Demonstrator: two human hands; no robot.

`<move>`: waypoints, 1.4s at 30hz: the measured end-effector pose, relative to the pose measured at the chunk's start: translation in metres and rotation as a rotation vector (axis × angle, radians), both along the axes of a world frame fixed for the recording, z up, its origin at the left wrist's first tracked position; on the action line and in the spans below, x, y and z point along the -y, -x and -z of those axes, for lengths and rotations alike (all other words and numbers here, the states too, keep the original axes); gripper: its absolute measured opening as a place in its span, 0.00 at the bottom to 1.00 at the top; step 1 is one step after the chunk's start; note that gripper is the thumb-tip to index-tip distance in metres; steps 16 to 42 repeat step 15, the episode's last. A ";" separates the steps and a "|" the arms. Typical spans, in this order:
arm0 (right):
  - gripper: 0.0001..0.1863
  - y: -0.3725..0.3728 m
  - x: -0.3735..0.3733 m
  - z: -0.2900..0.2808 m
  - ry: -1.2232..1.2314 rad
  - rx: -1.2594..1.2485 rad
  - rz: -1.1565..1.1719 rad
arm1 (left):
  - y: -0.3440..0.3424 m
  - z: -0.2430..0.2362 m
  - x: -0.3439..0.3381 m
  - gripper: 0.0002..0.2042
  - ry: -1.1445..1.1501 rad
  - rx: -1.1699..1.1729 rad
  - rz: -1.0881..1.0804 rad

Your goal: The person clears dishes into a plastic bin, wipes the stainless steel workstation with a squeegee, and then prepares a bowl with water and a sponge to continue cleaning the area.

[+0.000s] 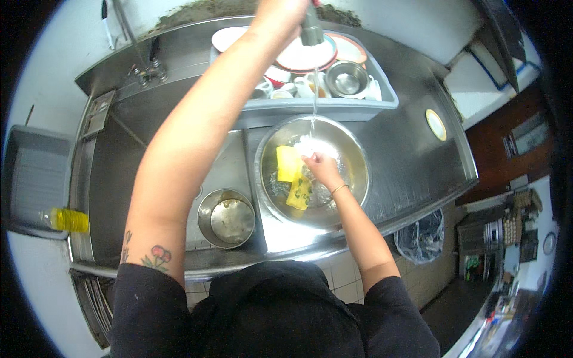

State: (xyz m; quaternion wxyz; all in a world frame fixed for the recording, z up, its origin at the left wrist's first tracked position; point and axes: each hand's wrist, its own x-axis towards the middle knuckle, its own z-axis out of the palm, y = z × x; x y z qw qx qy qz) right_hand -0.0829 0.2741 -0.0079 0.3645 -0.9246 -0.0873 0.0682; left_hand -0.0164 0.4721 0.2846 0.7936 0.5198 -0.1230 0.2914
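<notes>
At the top edge my left hand is closed around a grey-green spray nozzle, partly cut off by the frame. A thin stream of water falls from it into a wide steel bowl. Inside the bowl, my right hand is closed, its fingertips pinched at the edge of a yellow sponge cloth. The cloth's lower part carries dark green specks. Shallow water with some suds lies in the bowl.
Behind the bowl stands a grey tub of plates, cups and a small steel bowl. A round steel pot sits in the sink at left. A yellow liquid bottle lies far left; a small oval dish rests at right.
</notes>
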 end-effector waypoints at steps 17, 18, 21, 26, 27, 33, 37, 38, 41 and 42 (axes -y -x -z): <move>0.17 -0.015 -0.017 -0.007 -0.255 0.191 -0.077 | 0.006 -0.009 -0.004 0.08 -0.086 -0.033 -0.058; 0.17 -0.015 -0.017 -0.007 -0.255 0.191 -0.077 | 0.006 -0.009 -0.004 0.08 -0.086 -0.033 -0.058; 0.17 -0.015 -0.017 -0.007 -0.255 0.191 -0.077 | 0.006 -0.009 -0.004 0.08 -0.086 -0.033 -0.058; 0.17 -0.015 -0.017 -0.007 -0.255 0.191 -0.077 | 0.006 -0.009 -0.004 0.08 -0.086 -0.033 -0.058; 0.17 -0.015 -0.017 -0.007 -0.255 0.191 -0.077 | 0.006 -0.009 -0.004 0.08 -0.086 -0.033 -0.058; 0.17 -0.015 -0.017 -0.007 -0.255 0.191 -0.077 | 0.006 -0.009 -0.004 0.08 -0.086 -0.033 -0.058; 0.17 -0.015 -0.017 -0.007 -0.255 0.191 -0.077 | 0.006 -0.009 -0.004 0.08 -0.086 -0.033 -0.058; 0.17 -0.015 -0.017 -0.007 -0.255 0.191 -0.077 | 0.006 -0.009 -0.004 0.08 -0.086 -0.033 -0.058; 0.17 -0.015 -0.017 -0.007 -0.255 0.191 -0.077 | 0.006 -0.009 -0.004 0.08 -0.086 -0.033 -0.058; 0.17 -0.015 -0.017 -0.007 -0.255 0.191 -0.077 | 0.006 -0.009 -0.004 0.08 -0.086 -0.033 -0.058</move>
